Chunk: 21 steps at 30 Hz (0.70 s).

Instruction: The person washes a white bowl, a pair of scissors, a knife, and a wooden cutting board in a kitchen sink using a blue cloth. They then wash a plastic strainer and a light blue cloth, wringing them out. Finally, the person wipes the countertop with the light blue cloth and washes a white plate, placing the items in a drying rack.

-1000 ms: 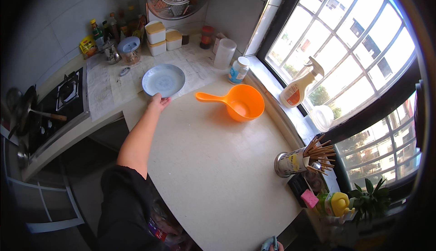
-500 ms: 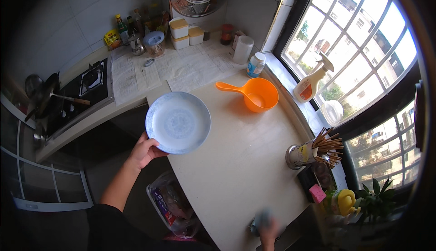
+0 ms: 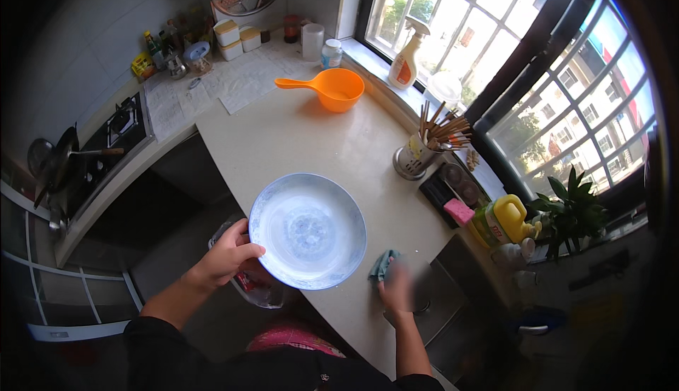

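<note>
A white and pale-blue plate (image 3: 308,230) with a patterned centre is held over the counter's front edge. My left hand (image 3: 230,253) grips its left rim, thumb on the upper face. To the right of the plate, my right hand (image 3: 397,290), smeared by motion, is closed on a grey-green cloth (image 3: 382,265) at the counter surface beside the sink edge. Plate and cloth are apart.
An orange dipper (image 3: 339,90) stands farther back on the counter (image 3: 346,140). A metal chopstick holder (image 3: 413,159), a pink sponge (image 3: 459,211) and a yellow jug (image 3: 511,216) line the right side. A spray bottle (image 3: 407,59) stands on the sill. The stove (image 3: 113,140) is far left.
The view has turned to the right. My left hand has brought the plate nearer to me. My right hand and the cloth show farther in from the lower edge, next to the sink.
</note>
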### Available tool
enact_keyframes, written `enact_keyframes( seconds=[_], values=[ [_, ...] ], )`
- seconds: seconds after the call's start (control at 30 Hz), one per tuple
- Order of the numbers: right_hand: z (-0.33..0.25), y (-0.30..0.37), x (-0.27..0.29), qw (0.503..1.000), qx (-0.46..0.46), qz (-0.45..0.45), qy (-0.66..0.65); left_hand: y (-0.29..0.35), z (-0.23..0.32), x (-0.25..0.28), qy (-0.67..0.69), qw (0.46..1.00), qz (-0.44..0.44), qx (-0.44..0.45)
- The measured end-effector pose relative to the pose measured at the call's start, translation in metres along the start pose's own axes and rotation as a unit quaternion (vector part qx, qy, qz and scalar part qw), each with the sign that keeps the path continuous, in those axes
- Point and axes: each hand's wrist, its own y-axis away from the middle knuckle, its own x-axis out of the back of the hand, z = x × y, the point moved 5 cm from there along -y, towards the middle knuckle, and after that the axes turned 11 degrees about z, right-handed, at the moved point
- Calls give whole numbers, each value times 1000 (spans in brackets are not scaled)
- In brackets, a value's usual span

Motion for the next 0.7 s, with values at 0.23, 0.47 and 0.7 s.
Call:
enact_keyframes(
  seconds=[0.23, 0.47, 0.7],
  values=[
    [-62, 23, 118, 952, -78, -20, -295, 42, -23, -72, -9, 996, -72, 55],
    [-39, 93, 153, 679, -306, -102, -660, 34, -96, -156, -97, 971, -165, 144],
    [112, 169, 207, 720, -421, 220, -505, 10, -184, -241, -172, 919, -274, 225]
  ],
)
